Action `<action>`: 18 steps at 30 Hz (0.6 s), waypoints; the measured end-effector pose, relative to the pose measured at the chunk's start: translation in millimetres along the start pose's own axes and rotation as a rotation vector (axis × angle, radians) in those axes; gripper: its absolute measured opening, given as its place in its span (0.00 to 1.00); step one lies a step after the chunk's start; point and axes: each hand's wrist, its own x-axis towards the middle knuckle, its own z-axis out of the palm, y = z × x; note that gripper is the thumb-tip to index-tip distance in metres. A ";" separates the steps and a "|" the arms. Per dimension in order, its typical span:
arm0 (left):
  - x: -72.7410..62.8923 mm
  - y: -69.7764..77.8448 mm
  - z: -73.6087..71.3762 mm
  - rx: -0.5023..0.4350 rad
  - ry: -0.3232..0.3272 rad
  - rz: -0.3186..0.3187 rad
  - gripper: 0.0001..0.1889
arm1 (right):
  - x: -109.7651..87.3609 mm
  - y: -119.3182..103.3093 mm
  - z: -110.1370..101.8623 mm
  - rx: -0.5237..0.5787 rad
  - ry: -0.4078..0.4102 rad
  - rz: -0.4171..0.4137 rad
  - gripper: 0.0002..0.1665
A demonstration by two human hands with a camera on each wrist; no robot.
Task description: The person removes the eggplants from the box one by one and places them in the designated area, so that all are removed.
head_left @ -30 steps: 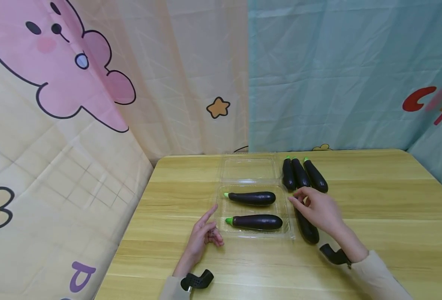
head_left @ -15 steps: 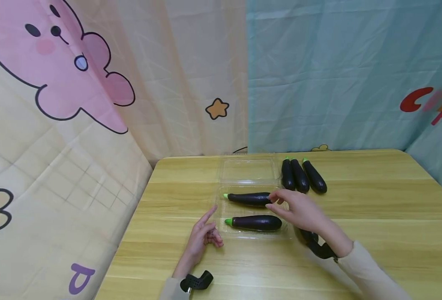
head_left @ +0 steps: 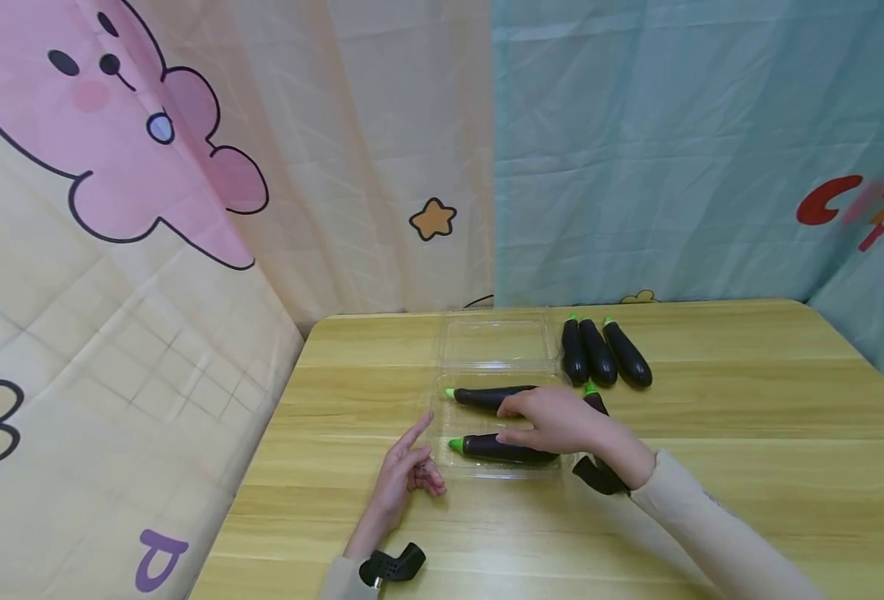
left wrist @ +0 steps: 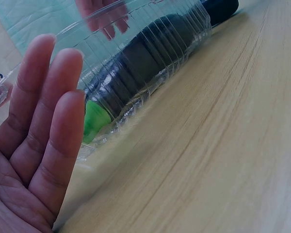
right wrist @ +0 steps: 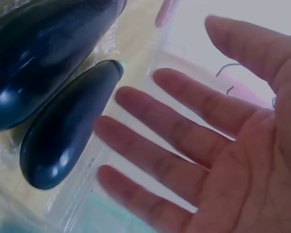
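A clear plastic clamshell box lies with its lid folded back. Inside it, two dark eggplants with green stems lie crosswise, a far eggplant and a near eggplant. My right hand is over the box, partly covering both; in the right wrist view its fingers are spread and hold nothing, fingertips close by an eggplant. My left hand is at the box's left side, index finger extended along its edge. The left wrist view shows its other fingers loosely extended beside the clear wall.
Right of the box another eggplant lies partly hidden under my right wrist. Three more eggplants lie side by side near the back of the wooden table. Printed curtains hang behind the table.
My right hand has moved left from beside the eggplant right of the box to over the two eggplants inside it. My left hand has stayed in place.
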 end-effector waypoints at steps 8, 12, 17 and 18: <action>-0.6 0.1 -0.4 0.002 -0.003 0.002 0.30 | 13.5 -2.9 4.3 -0.026 -0.120 0.044 0.23; -0.9 0.2 -0.5 0.000 -0.002 0.002 0.30 | 20.0 -3.4 5.7 -0.036 -0.150 0.056 0.22; -0.9 0.4 -0.5 -0.004 0.000 -0.001 0.31 | 27.4 -5.6 7.5 -0.051 -0.192 0.080 0.22; -0.9 0.4 -0.4 -0.004 -0.001 -0.002 0.31 | 28.6 -5.9 8.1 -0.055 -0.206 0.091 0.22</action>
